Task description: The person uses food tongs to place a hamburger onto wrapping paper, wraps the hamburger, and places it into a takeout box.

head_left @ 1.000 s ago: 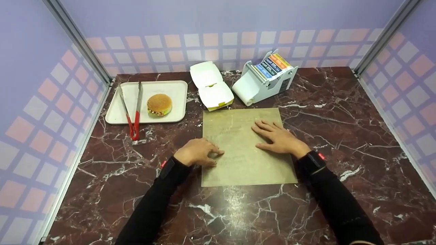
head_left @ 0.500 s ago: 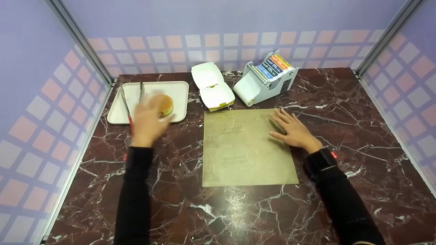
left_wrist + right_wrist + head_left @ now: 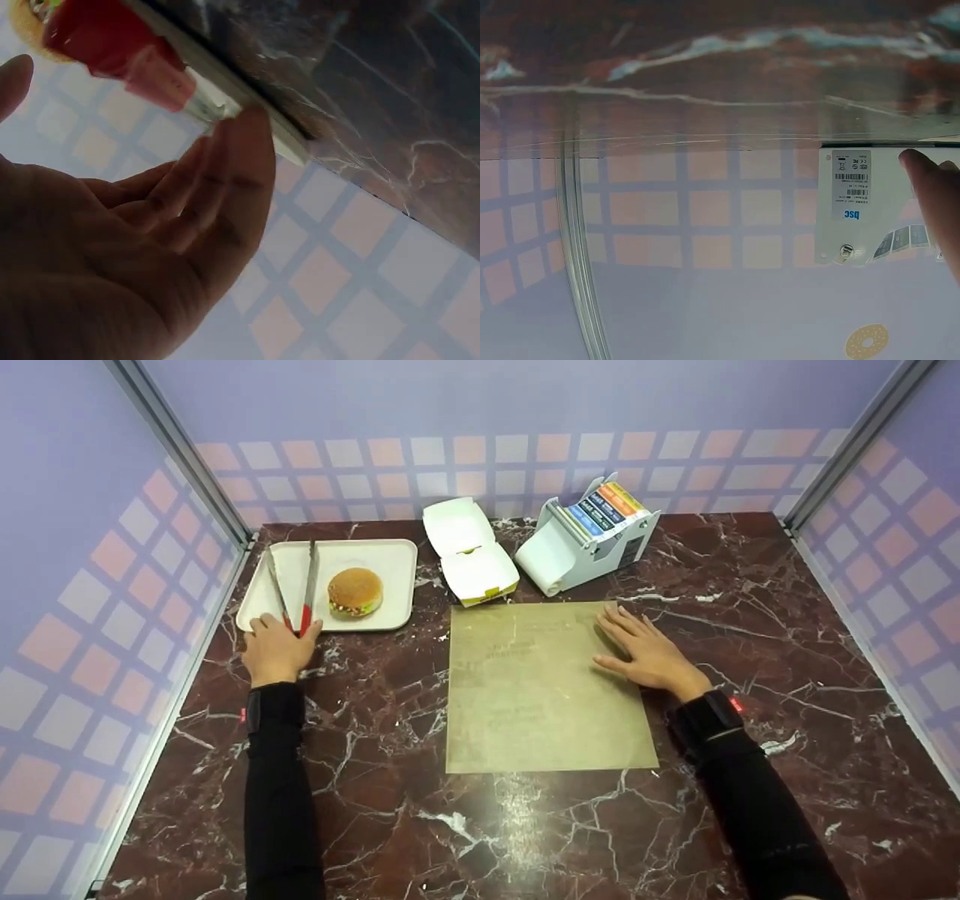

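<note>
My left hand (image 3: 275,652) is over the red handles of metal tongs (image 3: 311,574), which lie with their arms on a white tray (image 3: 375,556). In the left wrist view its thumb and slightly bent fingers (image 3: 225,202) stand on either side of the red handle (image 3: 109,41), with a gap visible between. A burger (image 3: 355,591) sits on the tray right of the tongs. My right hand (image 3: 651,652) rests with spread fingers on the upper right edge of a square of brownish wrapping paper (image 3: 532,697), flat on the table.
Behind the paper stands an opened white burger box (image 3: 478,570). To its right is a white label dispenser (image 3: 589,540) with coloured rolls. Patterned walls enclose the dark red marbled table (image 3: 390,825) at the back and both sides.
My left hand has left the paper's left edge and moved left, past the burger, to the tongs' handles. My right hand has slid slightly right and forward on the paper, then stayed.
</note>
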Motion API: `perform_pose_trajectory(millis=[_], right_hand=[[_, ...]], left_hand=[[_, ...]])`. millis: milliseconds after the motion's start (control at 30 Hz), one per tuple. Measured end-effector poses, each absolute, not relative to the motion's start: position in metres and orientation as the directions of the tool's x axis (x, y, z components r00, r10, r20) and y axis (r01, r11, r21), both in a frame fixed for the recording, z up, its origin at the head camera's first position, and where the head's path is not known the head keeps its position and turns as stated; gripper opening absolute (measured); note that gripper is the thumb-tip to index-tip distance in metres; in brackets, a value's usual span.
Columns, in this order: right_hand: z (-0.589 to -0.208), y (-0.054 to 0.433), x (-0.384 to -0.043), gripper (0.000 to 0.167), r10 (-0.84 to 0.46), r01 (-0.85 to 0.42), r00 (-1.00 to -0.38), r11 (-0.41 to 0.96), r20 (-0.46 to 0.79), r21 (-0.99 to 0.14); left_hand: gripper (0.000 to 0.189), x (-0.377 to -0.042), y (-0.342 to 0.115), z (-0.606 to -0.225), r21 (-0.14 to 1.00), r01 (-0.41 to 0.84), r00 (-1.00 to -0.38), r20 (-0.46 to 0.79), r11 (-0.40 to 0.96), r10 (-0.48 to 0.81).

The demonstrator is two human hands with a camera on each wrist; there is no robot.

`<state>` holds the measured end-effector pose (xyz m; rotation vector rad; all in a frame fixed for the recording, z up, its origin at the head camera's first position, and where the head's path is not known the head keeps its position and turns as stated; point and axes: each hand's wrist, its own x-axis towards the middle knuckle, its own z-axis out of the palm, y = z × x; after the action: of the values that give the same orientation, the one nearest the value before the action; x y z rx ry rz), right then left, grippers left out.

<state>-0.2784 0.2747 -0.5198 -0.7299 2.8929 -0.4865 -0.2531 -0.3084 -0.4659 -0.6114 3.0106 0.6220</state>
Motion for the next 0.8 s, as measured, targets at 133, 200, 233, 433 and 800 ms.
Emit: perform_pose_trajectory(millis=[133, 200, 233, 433, 800], right_hand=[[-0.521, 0.276, -0.278, 0.085, -0.485, -0.452, -0.875, 0.821, -0.009, -0.348], [-0.521, 0.277, -0.278, 0.084, -0.485, -0.453, -0.875, 0.817, 0.0, -0.356], [-0.521, 0.277, -0.278, 0.083, -0.485, -0.453, -0.875, 0.816, 0.002, -0.358], [-0.52, 0.278, -0.277, 0.081, -0.479, -0.444, -0.878, 0.819, -0.007, -0.362], [-0.522, 0.276, -0.28, 0.078, -0.491, -0.463, -0.871, 0.803, 0.021, -0.375]], left_hand=[[0.091, -0.256, -0.305, -0.477, 0.399, -0.39, -0.918, -0.102, 0.83, -0.383], [0.084, -0.258, -0.303, -0.482, 0.412, -0.387, -0.919, -0.097, 0.825, -0.383], [0.08, -0.259, -0.302, -0.485, 0.415, -0.385, -0.919, -0.096, 0.824, -0.382], [0.058, -0.263, -0.296, -0.49, 0.465, -0.394, -0.912, -0.088, 0.793, -0.401], [0.058, -0.259, -0.298, -0.468, 0.622, -0.353, -0.883, 0.025, 0.699, -0.469]])
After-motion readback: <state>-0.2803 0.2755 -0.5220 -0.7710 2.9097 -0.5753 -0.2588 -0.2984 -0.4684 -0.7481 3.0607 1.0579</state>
